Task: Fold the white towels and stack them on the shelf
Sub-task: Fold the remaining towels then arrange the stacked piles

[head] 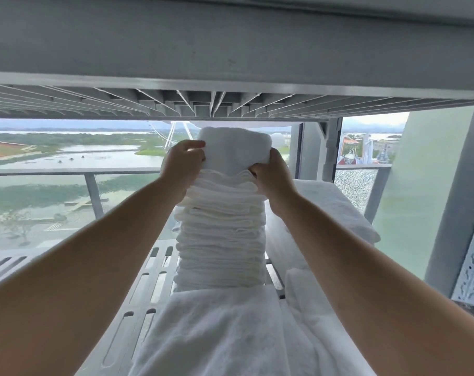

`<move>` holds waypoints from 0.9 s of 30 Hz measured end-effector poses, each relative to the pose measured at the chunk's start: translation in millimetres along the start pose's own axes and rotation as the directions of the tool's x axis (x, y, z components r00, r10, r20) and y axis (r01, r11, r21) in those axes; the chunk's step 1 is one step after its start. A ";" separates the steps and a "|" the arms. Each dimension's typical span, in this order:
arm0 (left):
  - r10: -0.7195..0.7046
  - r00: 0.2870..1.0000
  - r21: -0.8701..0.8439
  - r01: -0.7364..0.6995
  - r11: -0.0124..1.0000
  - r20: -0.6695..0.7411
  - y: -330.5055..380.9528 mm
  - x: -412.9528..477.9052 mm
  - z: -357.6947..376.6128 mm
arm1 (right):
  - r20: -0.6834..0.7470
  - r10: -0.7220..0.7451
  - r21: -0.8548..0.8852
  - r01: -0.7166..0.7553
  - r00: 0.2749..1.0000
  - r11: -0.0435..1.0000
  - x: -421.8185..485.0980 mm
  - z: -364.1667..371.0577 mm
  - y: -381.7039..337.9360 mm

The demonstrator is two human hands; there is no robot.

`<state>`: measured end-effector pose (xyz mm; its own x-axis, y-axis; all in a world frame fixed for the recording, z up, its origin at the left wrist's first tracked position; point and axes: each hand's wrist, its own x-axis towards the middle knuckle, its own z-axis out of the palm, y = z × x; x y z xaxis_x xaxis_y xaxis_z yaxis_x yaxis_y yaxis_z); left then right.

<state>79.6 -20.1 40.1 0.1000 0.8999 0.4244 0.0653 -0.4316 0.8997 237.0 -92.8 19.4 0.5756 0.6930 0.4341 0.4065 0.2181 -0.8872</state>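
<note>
Hands meet at the top of the pile: the left hand [183,164] grips the left side of the top towel [234,147] with its fingers curled round the edge, and the right hand [271,175] pinches the right side in the same way, so both are closed on that one folded piece. The top towel sits on, or just above, a tall stack [222,234] of folded white towels standing on the slatted shelf [149,280], close under the upper shelf [230,104]. I cannot tell whether it is fully settled on the stack. It looks light, soft and limp, so it would likely sag or fall open if held by one corner. Holding it at both sides, as here, should keep the fold together. The stack is narrow, high and springy, and I judge that a sideways push could make it lean or topple, so any pressing is best done straight down. Little room is left beneath the upper shelf, so the stack seems nearly full. A loose towel [216,335] lies spread on the shelf in front of the stack, and a side pile [325,207] of thicker white cloth rests just to its right.
</note>
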 end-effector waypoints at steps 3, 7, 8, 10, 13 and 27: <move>0.015 1.000 -0.011 -0.015 1.000 -0.001 -0.5 2.4 -1.4 | 0.005 -0.033 -0.054 0.033 0.999 0.998 3.0 0.8 -4.2; 0.076 0.996 0.005 -0.076 0.997 -0.046 7.8 8.8 -9.3 | -0.047 -0.173 -0.066 0.170 0.984 0.983 5.5 6.2 -18.7; 0.061 0.997 0.007 -0.061 0.998 -0.040 8.8 10.5 -10.6 | -0.050 -0.158 -0.069 0.155 0.986 0.986 5.8 8.1 -19.5; -0.013 1.000 0.066 0.013 0.998 0.010 6.9 13.1 -10.8 | -0.018 -0.063 -0.098 0.061 0.998 0.993 5.6 11.9 -13.3; -0.192 0.976 0.221 0.165 0.961 0.103 -1.7 17.0 -11.7 | 0.052 0.052 -0.190 -0.041 0.997 0.981 5.4 14.8 2.5; 0.048 0.979 0.483 -0.141 0.864 0.199 24.9 43.4 -27.2 | 0.114 -0.093 -0.166 0.111 0.989 0.980 46.5 -0.1 -21.5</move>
<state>58.6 9.8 83.7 0.2985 0.8476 0.4388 0.5217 -0.5299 0.6686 255.2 -65.4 58.7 0.4503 0.7436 0.4942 0.5800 0.1772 -0.7951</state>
